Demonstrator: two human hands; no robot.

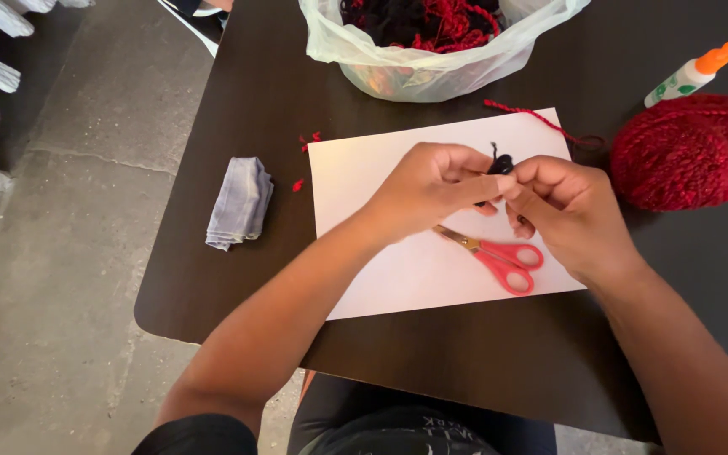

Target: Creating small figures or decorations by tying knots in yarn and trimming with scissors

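Both hands meet over the white paper [381, 253]: the left hand [427, 187] and right hand [568, 211] pinch a small black tuft [501, 163] between their fingertips. Red scissors [499, 255] lie at six o'clock beneath them, a red yarn ball [688, 152] at three o'clock.

Black yarn bit [501, 163] mostly hidden between fingers; bag [431, 63] top cropped.

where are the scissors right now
The red-handled scissors lie on the white paper, just below both hands, left of the red yarn ball.

both hands [431, 187] [568, 211] together, fingers pinched
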